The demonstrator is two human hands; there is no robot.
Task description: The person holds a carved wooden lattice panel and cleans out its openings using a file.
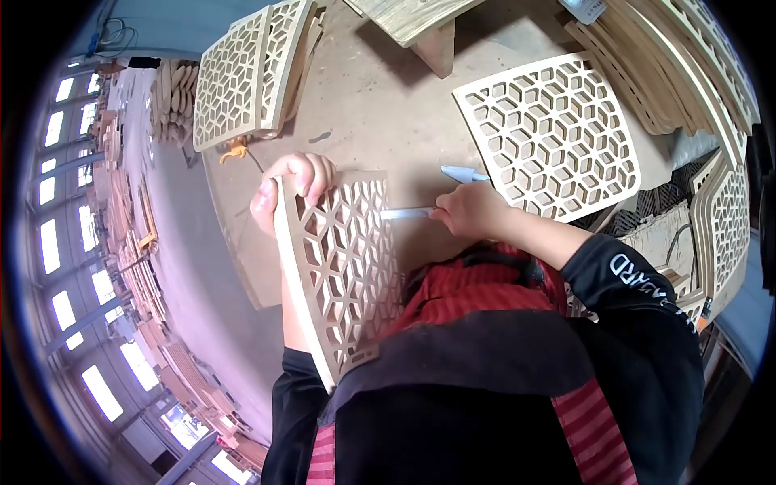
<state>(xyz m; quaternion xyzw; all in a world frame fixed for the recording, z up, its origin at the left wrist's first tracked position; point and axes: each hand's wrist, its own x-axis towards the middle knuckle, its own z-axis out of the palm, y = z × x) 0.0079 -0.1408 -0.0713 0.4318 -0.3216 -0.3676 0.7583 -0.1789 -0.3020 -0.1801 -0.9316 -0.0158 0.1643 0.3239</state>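
Note:
Upright on its edge in front of my body stands a wooden lattice panel (299,275) with rows of diamond-shaped cutouts. The fingers of my left hand (295,184) are wrapped over its upper corner. My right hand (473,212) is closed round a slim, pale stick-like tool (408,213), whose thin end reaches to the panel's face. Just beyond the right hand shows a light blue piece (463,174); whether it belongs to the same tool, I cannot tell. Beside that hand, a second lattice panel (558,89) lies flat on the worktable.
More lattice panels (264,73) lean in a stack at the table's far left. A wooden board on a block (420,20) stands at the back. Curved wooden parts (638,81) and further panels (731,226) crowd the right side. Left of the worktable (372,121) lies the workshop floor.

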